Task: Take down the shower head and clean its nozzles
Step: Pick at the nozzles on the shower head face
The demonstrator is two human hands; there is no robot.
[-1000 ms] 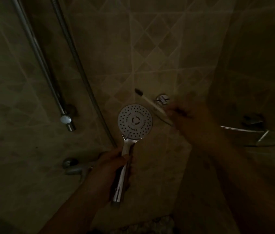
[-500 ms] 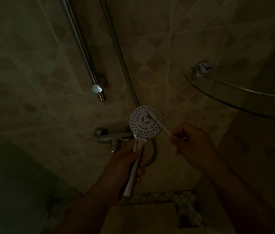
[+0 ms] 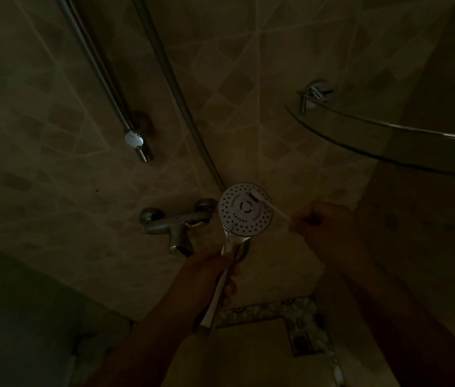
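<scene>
Shower head [image 3: 245, 210]: gripped by left hand [image 3: 206, 277], nozzles faced upward for access.
Toothbrush [image 3: 269, 204]: pinched by right hand [image 3: 322, 229], bristles laid on its face.

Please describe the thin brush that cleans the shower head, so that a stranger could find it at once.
Start at the round white shower head, which the left hand holds by its chrome handle beside the grey metal wall tap. A thin pale toothbrush runs from the right hand to the perforated face. It alone lies across that face.
</scene>
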